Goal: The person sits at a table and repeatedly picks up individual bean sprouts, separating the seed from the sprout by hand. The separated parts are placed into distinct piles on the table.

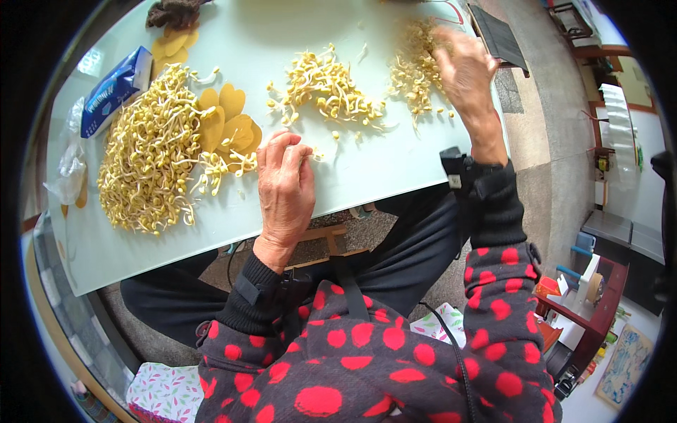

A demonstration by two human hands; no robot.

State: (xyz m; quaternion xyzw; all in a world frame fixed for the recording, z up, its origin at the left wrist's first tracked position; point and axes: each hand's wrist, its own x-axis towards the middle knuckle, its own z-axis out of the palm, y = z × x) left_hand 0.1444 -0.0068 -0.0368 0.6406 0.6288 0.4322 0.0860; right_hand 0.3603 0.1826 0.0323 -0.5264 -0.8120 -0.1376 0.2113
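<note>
My left hand [285,180] is at the table's near edge, fingers curled, with a bean sprout [317,154] showing at the thumb and forefinger tips. Left of it spreads a large heap of soybean sprouts [151,158]; a few sprouts [211,170] lie between heap and hand. A smaller, loose pile of sprouts [333,87] lies beyond the fingers. My right hand [468,74], blurred, is over the right side of the table, its fingers at a third pile of sprouts and thin pieces [415,79]. What those fingers hold is hidden by the blur.
The pale glass-topped table [370,169] bears yellow flower-shaped decorations [232,124]. A blue packet with writing [117,92] and a clear plastic bag [69,169] lie at the left. A dark cloth-like item [172,13] is at the far edge. Beyond the right edge stands a black-seated stool [498,34].
</note>
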